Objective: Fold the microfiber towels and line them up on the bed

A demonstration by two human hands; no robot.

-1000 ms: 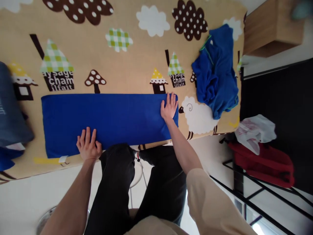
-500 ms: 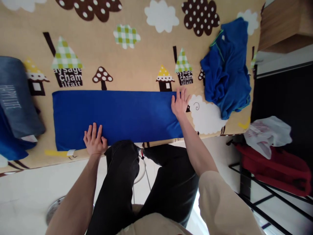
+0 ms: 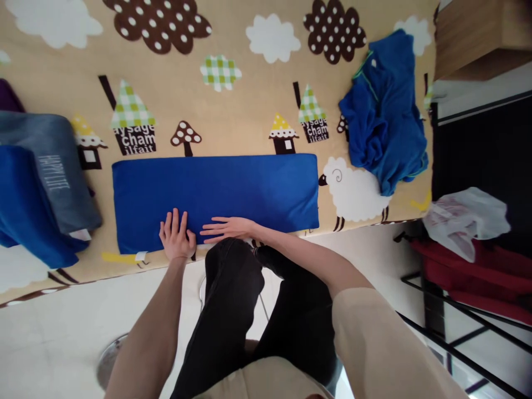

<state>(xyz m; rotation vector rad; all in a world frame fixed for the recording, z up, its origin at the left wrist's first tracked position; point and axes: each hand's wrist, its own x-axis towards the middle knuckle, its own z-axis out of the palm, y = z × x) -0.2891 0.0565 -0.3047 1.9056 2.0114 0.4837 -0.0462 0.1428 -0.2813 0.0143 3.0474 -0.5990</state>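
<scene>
A blue cloth (image 3: 216,188), folded into a long flat strip with a small white tag at its lower left edge, lies along the near side of the patterned sheet (image 3: 236,122). My left hand (image 3: 176,235) rests flat on its near edge, left of the middle, fingers apart. Just to the right, my right hand (image 3: 228,227) lies palm down near the same edge with its fingers stretched toward the left. Neither hand grips anything. Slight creases show near the cloth's right end.
On the left lie a grey-blue folded garment (image 3: 62,172) with white lettering and a blue folded cloth (image 3: 33,205). A crumpled blue garment (image 3: 386,111) sits at the right. Beyond the sheet's right edge are a wooden box (image 3: 477,39), a plastic bag (image 3: 467,216) and a red item (image 3: 477,277).
My right hand has moved from the cloth's far right corner leftward and nearer, beside my left hand. My left hand stays on the near edge. The view has shifted left.
</scene>
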